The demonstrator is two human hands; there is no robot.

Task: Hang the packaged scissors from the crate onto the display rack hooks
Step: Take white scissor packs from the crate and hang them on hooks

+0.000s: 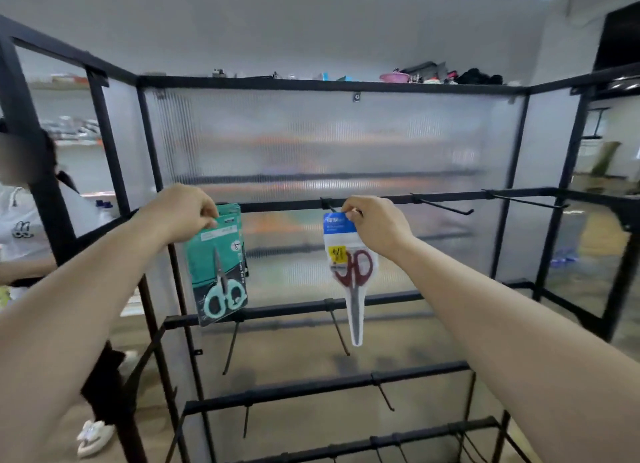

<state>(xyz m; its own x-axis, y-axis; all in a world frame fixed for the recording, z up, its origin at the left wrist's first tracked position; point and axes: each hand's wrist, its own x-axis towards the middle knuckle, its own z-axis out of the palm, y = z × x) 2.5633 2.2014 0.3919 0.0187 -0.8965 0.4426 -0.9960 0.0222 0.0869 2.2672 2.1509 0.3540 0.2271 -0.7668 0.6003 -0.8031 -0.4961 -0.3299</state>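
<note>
Two packaged scissors are in view, one in each hand, both in front of the upper bar of the black display rack. The left hand pinches the top of the teal pack. Its scissors stand nearly vertical, blades up and handles down. The right hand pinches the blue top of the clear pack, where red-handled scissors hang vertical with blades down. Two bare hooks stick out further right.
</note>
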